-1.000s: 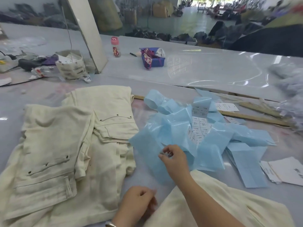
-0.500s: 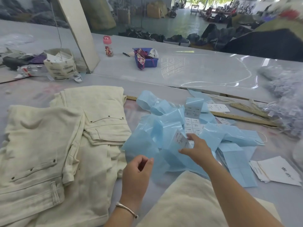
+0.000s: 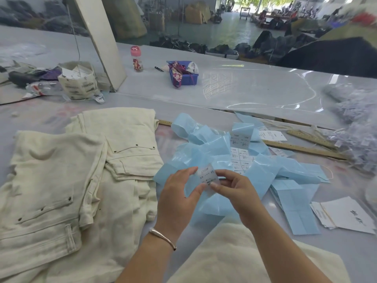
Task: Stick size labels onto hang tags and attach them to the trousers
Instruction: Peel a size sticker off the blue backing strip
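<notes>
A small white size label (image 3: 208,176) printed "XS" is pinched between my left hand (image 3: 179,193) and my right hand (image 3: 234,186), held above a heap of light blue label backing strips (image 3: 263,170). A strip in that heap still carries white labels (image 3: 240,152). Cream trousers (image 3: 61,180) lie folded in a stack on the left. Another cream pair (image 3: 224,258) lies under my forearms at the front. White hang tags (image 3: 344,215) sit at the right edge.
Wooden rulers (image 3: 306,149) lie behind the blue heap. A pile of grey string loops (image 3: 359,139) sits at far right. Further back stand a blue tray (image 3: 184,75), a pink-capped bottle (image 3: 136,59), a box of tags (image 3: 78,80) and a white post (image 3: 102,41).
My right hand peeled a label off the strip and brought it toward me. My left hand rose from the trousers and now pinches the label's other edge.
</notes>
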A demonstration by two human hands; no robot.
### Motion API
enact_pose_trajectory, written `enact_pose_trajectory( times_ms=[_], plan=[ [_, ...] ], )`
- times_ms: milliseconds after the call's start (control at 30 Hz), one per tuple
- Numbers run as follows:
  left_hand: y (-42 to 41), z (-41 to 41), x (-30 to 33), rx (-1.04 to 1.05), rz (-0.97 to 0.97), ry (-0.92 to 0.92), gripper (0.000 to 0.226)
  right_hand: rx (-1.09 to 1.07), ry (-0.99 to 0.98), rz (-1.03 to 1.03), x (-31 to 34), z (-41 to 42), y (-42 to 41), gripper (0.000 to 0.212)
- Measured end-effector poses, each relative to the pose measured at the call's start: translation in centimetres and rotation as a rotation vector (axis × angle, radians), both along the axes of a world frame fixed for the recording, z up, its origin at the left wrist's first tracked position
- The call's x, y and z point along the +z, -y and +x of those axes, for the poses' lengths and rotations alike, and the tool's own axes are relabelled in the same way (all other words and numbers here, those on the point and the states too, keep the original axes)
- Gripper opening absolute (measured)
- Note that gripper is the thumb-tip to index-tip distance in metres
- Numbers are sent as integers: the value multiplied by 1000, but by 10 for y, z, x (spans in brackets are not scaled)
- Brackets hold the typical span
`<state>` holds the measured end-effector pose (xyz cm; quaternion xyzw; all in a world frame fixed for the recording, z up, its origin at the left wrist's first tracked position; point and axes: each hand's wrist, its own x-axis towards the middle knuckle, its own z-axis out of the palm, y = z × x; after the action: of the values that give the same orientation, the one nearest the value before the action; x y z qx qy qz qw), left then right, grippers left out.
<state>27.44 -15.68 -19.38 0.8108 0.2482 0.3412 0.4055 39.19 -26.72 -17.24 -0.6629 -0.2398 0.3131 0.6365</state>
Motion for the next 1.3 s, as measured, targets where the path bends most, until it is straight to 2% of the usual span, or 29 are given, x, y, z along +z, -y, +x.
enact_pose_trajectory(
  times_ms=[67, 200, 300, 400, 500, 600, 767, 1233, 1300],
  plan=[
    [-2, 0, 1, 12, 11, -24, 37, 40, -53, -16, -2, -6, 2, 30],
    [-2, -5, 1, 7, 130, -33, 29, 135, -133, -51, 0, -13, 1, 24],
    [-2, -9, 2, 1, 262, -50, 19, 13, -164, -188, 5, -13, -6, 40],
    [-2, -11, 1, 20, 408, -32, 12, -105, -140, -244, 11, -17, -14, 27],
    [1, -12, 1, 42, 461, 18, 16, -193, -136, -302, 15, -24, -18, 22],
    [4, -15, 3, 42, 480, 38, 22, -213, -145, -294, 20, -30, -20, 16],
    [13, -21, 5, 99, 498, 39, 11, -284, -241, -289, 26, -35, -23, 6],
    [12, -25, 9, 44, 447, 37, 9, -329, -294, -285, 19, -41, -27, 4],
    [12, -27, 11, 31, 433, 75, 4, -374, -270, -270, 16, -38, -29, 13]
  ],
)
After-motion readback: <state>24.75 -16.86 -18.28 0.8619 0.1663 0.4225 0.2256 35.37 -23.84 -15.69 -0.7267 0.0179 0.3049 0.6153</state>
